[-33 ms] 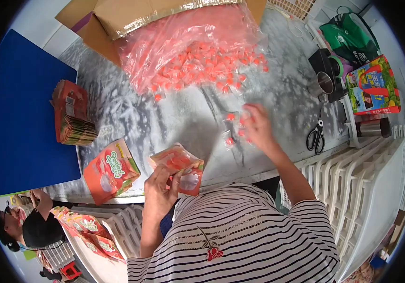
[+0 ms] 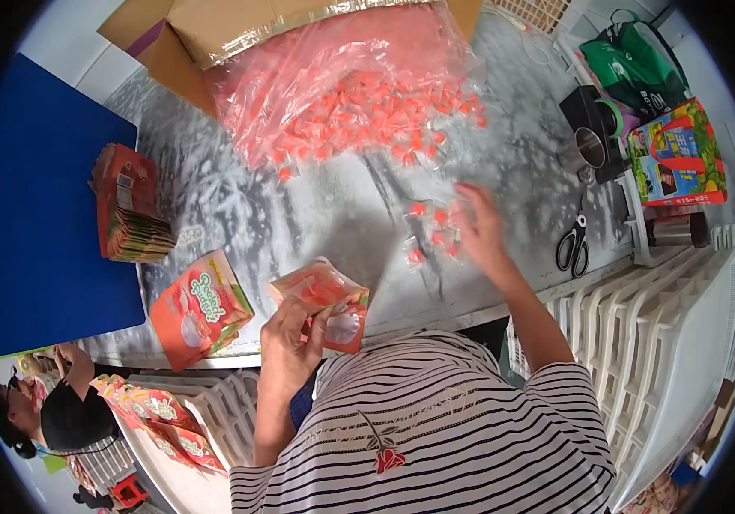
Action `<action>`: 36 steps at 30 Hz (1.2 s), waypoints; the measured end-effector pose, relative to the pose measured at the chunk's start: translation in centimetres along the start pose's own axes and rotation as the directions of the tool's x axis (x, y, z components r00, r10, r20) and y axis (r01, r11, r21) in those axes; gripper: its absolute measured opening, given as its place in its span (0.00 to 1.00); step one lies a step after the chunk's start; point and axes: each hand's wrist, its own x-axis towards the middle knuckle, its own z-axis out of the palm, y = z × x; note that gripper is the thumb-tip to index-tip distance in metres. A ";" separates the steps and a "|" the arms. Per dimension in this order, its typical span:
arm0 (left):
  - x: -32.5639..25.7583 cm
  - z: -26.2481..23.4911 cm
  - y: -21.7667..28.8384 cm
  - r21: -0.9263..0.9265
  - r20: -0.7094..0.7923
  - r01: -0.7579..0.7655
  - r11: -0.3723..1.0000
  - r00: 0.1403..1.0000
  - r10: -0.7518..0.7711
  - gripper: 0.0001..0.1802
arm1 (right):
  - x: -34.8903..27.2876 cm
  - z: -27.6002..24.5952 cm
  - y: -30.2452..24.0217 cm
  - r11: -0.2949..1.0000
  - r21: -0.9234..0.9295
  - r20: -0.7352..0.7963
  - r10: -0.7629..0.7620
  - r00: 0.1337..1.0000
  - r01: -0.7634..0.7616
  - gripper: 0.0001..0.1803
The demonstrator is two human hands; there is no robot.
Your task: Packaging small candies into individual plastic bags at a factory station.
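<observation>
Left: barcoded pouch stack (image 2: 134, 201); nearer, flat red pouch (image 2: 196, 313), green-and-white lettering. Near centre: left hand (image 2: 292, 336), fingers pinched closed on open printed pouch (image 2: 346, 319). Rightward: loose wrapped red sweets (image 2: 439, 239) beside right hand (image 2: 481, 230), fingers loosely parted, nothing visibly held; far right, lettered multicoloured bag (image 2: 678, 158).

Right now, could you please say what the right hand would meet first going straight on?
Likely the small red pieces in clear plastic wrappers heaped ahead of the right hand, though its height is unclear.
</observation>
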 end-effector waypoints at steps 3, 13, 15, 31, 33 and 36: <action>0.2 0.0 -0.2 -0.013 -0.013 -0.006 1.000 1.000 0.006 0.06 | -1.3 -2.9 0.1 0.986 -0.033 0.038 0.164 0.986 -0.163 0.26; 0.2 0.1 -0.4 -0.028 0.006 -0.015 0.999 1.000 0.015 0.07 | -1.9 -0.2 -3.1 0.952 -0.281 0.336 -0.024 0.942 0.124 0.51; 0.0 0.3 -0.5 -0.027 -0.016 -0.031 0.999 0.999 0.031 0.06 | -1.2 1.1 -3.6 0.933 -0.291 0.387 -0.088 0.918 0.213 0.48; 1.1 0.7 -0.2 0.000 0.006 -0.095 0.995 0.995 0.095 0.05 | -2.1 2.6 -0.4 0.950 0.184 0.192 0.217 0.957 -0.253 0.05; 1.0 0.5 -0.4 0.027 -0.004 -0.098 0.995 0.995 0.098 0.05 | -0.3 2.0 -4.8 0.877 0.329 0.285 0.263 0.922 -0.352 0.05; 0.8 0.6 -0.3 0.043 0.012 -0.122 0.992 0.992 0.122 0.06 | 2.1 -0.4 -12.0 0.751 0.429 0.476 0.285 0.832 -0.502 0.04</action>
